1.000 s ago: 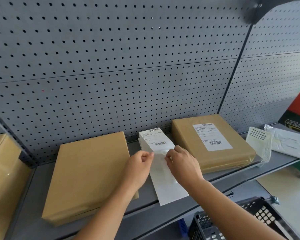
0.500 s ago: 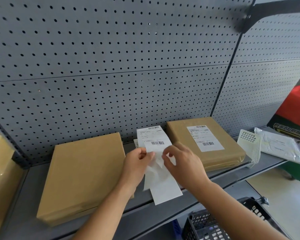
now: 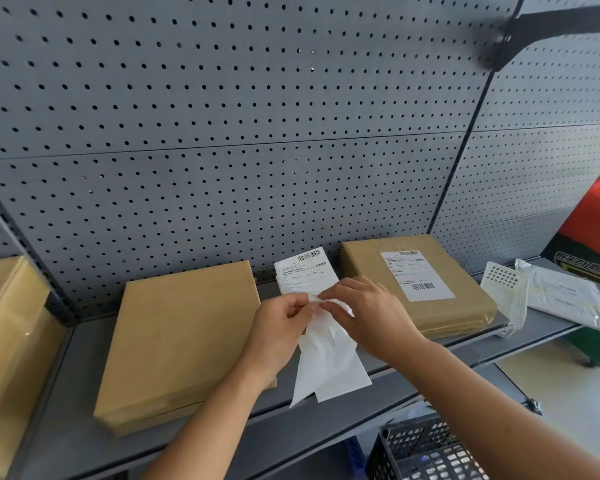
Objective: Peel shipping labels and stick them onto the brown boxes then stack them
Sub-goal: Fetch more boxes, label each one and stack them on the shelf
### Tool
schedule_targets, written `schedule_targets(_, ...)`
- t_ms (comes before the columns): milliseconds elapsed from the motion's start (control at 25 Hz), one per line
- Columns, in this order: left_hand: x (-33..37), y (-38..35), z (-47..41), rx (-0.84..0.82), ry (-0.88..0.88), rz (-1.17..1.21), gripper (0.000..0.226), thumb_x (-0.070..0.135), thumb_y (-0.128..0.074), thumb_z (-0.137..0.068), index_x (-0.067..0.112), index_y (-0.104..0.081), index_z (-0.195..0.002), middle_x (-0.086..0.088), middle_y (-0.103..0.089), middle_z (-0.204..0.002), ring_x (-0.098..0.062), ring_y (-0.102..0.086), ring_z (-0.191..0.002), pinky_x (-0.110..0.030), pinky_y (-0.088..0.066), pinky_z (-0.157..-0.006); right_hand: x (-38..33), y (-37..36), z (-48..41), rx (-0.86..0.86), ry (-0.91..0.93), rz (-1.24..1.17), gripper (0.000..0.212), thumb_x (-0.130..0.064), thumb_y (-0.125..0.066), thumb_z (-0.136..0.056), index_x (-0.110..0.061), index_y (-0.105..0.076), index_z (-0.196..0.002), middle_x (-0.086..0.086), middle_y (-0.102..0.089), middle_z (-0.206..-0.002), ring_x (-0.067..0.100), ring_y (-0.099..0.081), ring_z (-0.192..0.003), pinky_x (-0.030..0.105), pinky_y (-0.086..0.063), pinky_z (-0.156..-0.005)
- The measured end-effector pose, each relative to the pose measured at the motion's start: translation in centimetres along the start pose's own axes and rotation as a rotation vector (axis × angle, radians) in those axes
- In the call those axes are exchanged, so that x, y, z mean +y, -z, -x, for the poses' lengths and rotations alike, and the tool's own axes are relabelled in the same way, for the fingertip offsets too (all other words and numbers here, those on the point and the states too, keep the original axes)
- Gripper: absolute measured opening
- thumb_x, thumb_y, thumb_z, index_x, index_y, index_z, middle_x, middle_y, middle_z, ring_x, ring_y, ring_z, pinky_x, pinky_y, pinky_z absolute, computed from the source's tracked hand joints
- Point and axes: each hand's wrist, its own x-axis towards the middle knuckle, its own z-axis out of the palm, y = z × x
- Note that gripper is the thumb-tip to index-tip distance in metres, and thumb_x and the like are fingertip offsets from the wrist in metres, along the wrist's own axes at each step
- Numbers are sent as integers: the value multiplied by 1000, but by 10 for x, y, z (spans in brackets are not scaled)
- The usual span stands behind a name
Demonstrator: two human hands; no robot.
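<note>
Between the two boxes on the grey metal shelf [image 3: 66,441], a white paper shipping-label strip [image 3: 307,273] lies with its long axis running near to far. Its printed end, with the barcode, points far toward the grey perforated back panel [image 3: 222,168]. Its blank end reaches past the shelf's near edge and splits there into two crumpled tails.

The left hand [image 3: 279,329] and the right hand [image 3: 373,317] meet over the middle of the strip. Each pinches the paper between thumb and fingertips, and the two pinches almost touch. Which layer each hand holds cannot be told.

To the left of the strip lies a flat plain brown cardboard box [image 3: 181,337] with its top bare. To the right, farther back, lies a second brown cardboard box [image 3: 361,268] that carries a white printed label [image 3: 417,276] on its top. That label's long axis also runs near to far.

Another brown carton [image 3: 7,334] stands at the far left. A white mesh plastic piece [image 3: 506,296] and a white plastic mailer bag [image 3: 568,297] lie at the right end of the shelf. A black plastic basket [image 3: 426,452] sits below the shelf's near edge.
</note>
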Motion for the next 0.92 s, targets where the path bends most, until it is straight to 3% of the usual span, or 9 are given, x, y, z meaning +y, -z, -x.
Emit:
schedule_targets(200, -3, 4, 4, 27, -47, -86, 16, 23, -65, -99, 19, -81, -97, 5, -80, -91, -18, -73, -86, -38, -58, -78, -8, 3, 1, -20, 34, 48, 18, -32, -57, -98, -28, -74, -101, -12, -73, -90, 16, -66, -81, 24, -38, -61)
schedule_targets(320, -4, 6, 6, 16, -60, -110, 16, 24, -65, -100, 20, -80, -97, 6, -79, -86, -13, -70, -78, -34, -56, -71, -11, 4, 1, -28, 25, 43, 19, -31, -55, -98, -28, -73, -102, -11, -74, -91, 17, -67, -82, 24, -37, -62)
schedule_targets(440, 0, 6, 9, 13, -72, -103, 18, 23, -64, -100, 16, -79, -95, 8, -75, -76, 1, -61, -63, -15, -46, -60, -13, 5, 1, -49, 2, 32, 21, -32, -51, -99, -29, -71, -105, -11, -73, -94, 17, -66, -85, 25, -38, -64)
schedule_targets(520, 2, 6, 10, 22, -72, -96, 16, 22, -65, -100, 14, -78, -95, 8, -75, -76, 3, -63, -63, -9, -44, -59, -13, 5, 1, -73, -14, 18, 22, -33, -48, -100, -30, -69, -106, -11, -72, -96, 17, -65, -86, 27, -41, -64)
schedule_targets(680, 1, 5, 12, 14, -61, -117, 14, 24, -65, -99, 17, -76, -93, 8, -71, -69, -1, -56, -59, -13, -42, -58, -12, 5, 1, -78, -73, -13, 20, -34, -44, -100, -29, -63, -102, -8, -70, -93, 20, -65, -80, 33, -51, -63)
schedule_targets(920, 2, 5, 11, 12, -31, -74, 13, 31, -68, -97, 20, -67, -104, 5, -74, -69, -7, -59, -60, -25, -45, -62, -17, 6, 1, -8, -9, -122, 15, -42, -55, -96, -31, -62, -104, -17, -69, -103, 10, -68, -81, 32, -55, -63)
